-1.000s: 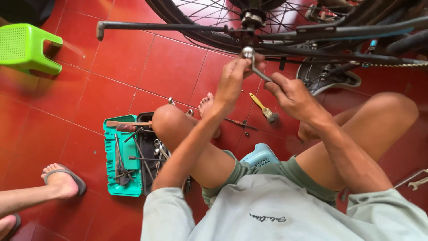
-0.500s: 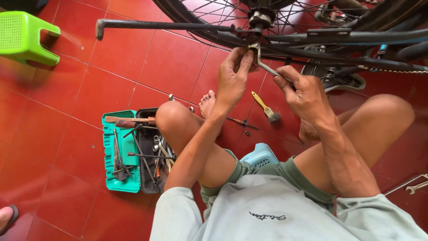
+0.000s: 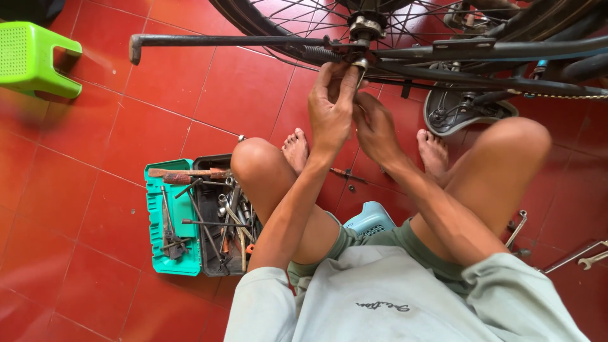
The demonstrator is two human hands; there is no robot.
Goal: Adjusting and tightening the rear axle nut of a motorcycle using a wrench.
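An upturned bicycle's rear wheel [image 3: 297, 16] and frame tube [image 3: 506, 50] cross the top of the view. My left hand [image 3: 329, 111] reaches up to the wheel axle [image 3: 362, 28], its fingertips pinched on the silver wrench [image 3: 361, 66] at the axle nut. Just right of it and below, touching it, my right hand [image 3: 375, 130] is curled. The left hand hides what the right one grips. I sit on a low blue stool [image 3: 370, 218], knees apart, bare feet on the red tiles.
A teal toolbox tray [image 3: 170, 256] and a black tray [image 3: 218, 218] with several tools lie by my left knee. A green plastic stool [image 3: 31, 57] stands top left. The kickstand bar [image 3: 221, 41] juts left. The saddle [image 3: 462, 111] rests on the floor. Spanners [image 3: 573, 256] lie far right.
My right hand has slid left, under my left hand, and the wrench now stands nearly upright at the axle. Another person's sandalled foot at the left edge has gone from view.
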